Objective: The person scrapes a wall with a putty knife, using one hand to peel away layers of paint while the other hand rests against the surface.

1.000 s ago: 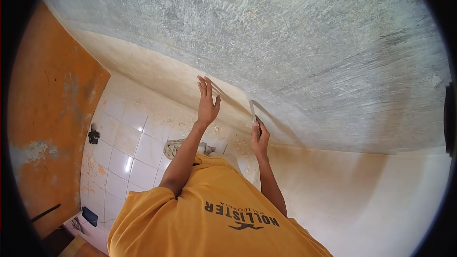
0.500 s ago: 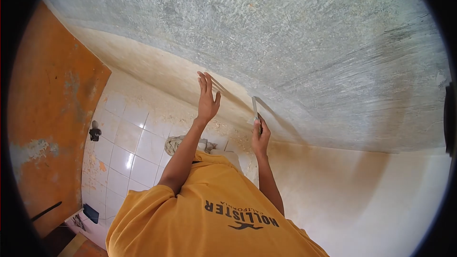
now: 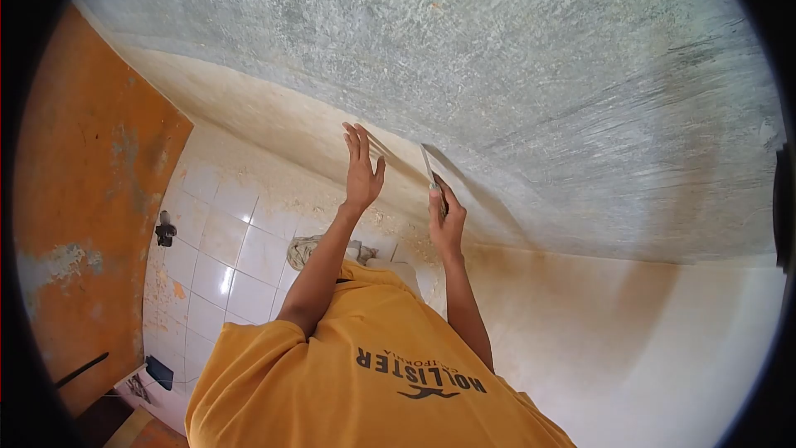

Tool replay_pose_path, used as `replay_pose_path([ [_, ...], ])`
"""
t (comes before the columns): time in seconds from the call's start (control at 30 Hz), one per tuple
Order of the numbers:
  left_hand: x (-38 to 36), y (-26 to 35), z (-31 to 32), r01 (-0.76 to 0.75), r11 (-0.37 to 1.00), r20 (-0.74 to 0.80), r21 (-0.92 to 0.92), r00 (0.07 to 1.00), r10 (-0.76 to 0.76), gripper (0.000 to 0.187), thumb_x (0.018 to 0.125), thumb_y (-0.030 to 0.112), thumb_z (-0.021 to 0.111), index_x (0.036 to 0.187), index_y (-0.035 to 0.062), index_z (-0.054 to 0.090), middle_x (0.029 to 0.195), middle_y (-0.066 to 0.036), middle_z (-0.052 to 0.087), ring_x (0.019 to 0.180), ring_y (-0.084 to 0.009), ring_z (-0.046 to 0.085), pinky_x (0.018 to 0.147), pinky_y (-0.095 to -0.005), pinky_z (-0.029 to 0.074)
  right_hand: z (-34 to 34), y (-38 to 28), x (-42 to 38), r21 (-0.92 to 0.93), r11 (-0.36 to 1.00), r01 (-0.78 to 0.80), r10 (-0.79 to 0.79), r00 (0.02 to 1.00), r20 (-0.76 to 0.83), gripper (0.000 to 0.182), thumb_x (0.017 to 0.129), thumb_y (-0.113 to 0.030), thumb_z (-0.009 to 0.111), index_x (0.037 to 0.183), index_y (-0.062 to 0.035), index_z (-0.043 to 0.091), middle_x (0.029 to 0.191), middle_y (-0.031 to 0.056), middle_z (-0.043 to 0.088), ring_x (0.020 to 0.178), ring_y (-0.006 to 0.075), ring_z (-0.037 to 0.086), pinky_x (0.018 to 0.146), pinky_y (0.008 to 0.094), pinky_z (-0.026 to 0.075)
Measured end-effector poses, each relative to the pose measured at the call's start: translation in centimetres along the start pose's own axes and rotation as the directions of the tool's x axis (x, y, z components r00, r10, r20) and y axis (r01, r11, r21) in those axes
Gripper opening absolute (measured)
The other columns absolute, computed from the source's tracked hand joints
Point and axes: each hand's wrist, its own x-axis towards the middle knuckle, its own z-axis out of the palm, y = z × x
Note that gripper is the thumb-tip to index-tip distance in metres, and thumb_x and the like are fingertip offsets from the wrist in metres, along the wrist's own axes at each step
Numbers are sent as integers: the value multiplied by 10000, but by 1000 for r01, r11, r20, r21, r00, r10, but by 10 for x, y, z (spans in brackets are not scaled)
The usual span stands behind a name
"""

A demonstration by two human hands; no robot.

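my right hand [image 3: 446, 220] is closed around the handle of a scraper [image 3: 429, 168], and in the last second the blade has climbed: it was lower along the seam where the cream wall [image 3: 274, 129] meets the grey ceiling [image 3: 497, 58], and now its tip sits higher and further left, pressed at that edge. my wrist has come up with it. i judge that as one upward stroke along the joint just finishing, so this strip of the ceiling edge is being worked bit by bit toward my other hand. my left hand [image 3: 361, 168] has hardly moved; it is open, fingers spread and pointing up, palm flat against the wall just below the seam, near the blade but apart from it. whether the blade carries any filler i cannot tell, it is too thin in this view. below my arms are white tiles [image 3: 224, 249].
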Motion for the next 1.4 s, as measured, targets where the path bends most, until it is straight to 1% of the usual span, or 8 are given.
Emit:
replay_pose_path([
  [0.17,6,-5,-12,12,1000,56,-8,998,-11,913,949,18,584,1635,54,-17,1673,-291,-91,1511,-558,-8,1232,-538,211,12,52,-9,55,995,81,-74,991,-114,445,1069,-332,550,1341,11,635,774,-30,522,667,63,438,612,235,383],
  [0.4,1,-1,-5,35,999,39,-3,999,-35,921,949,24,589,1639,73,-19,1672,-289,-102,1503,-576,10,1212,-541,263,-2,57,-20,41,999,13,-9,995,-98,435,1072,-327,551,1343,2,639,798,-31,540,685,62,445,619,236,388],
  [0.53,3,-7,-3,31,998,57,48,998,-33,953,958,41,609,1629,57,-68,1663,-290,-152,1520,-531,0,1229,-494,244,-4,37,-9,-53,991,125,-129,989,-77,434,1064,-330,554,1343,-8,636,1055,165,735,883,150,623,841,305,504],
  [0.63,2,-4,0,61,998,53,5,997,-62,960,957,41,612,1627,56,-75,1661,-290,-157,1523,-523,-10,1232,-493,237,-13,13,-15,-40,986,-159,160,987,14,438,1066,-332,554,1342,-1,635,1118,174,734,1025,155,656,929,307,497],
  [0.93,2,-2,0,23,1000,17,2,1000,-23,951,941,14,601,1641,95,-37,1675,-276,-115,1502,-575,15,1205,-540,280,-12,22,-13,34,994,-101,101,995,-2,441,1068,-320,551,1356,7,625,1194,192,719,1098,203,664,989,331,481],
  [1.1,3,0,-1,26,1000,10,9,1000,-26,955,942,9,601,1641,95,-44,1675,-274,-123,1505,-571,6,1208,-540,273,-13,34,-14,68,993,-95,97,995,-20,453,1071,-351,551,1385,-34,625,956,29,573,847,114,491,749,280,403],
  [1.2,5,0,5,22,1000,-23,2,999,-22,954,943,11,602,1640,91,-44,1675,-272,-128,1506,-569,1,1212,-538,265,-12,8,-12,47,992,-113,113,994,7,448,1070,-342,544,1404,-51,611,1280,183,694,1181,219,647,1033,341,465],
  [1.4,3,0,3,52,998,14,31,999,-52,978,948,26,620,1630,72,-79,1668,-276,-155,1531,-508,-19,1232,-493,232,-17,-1,-15,22,972,-232,231,972,28,457,1073,-348,540,1400,-37,611,1312,185,681,1186,211,641,1023,335,469],
])
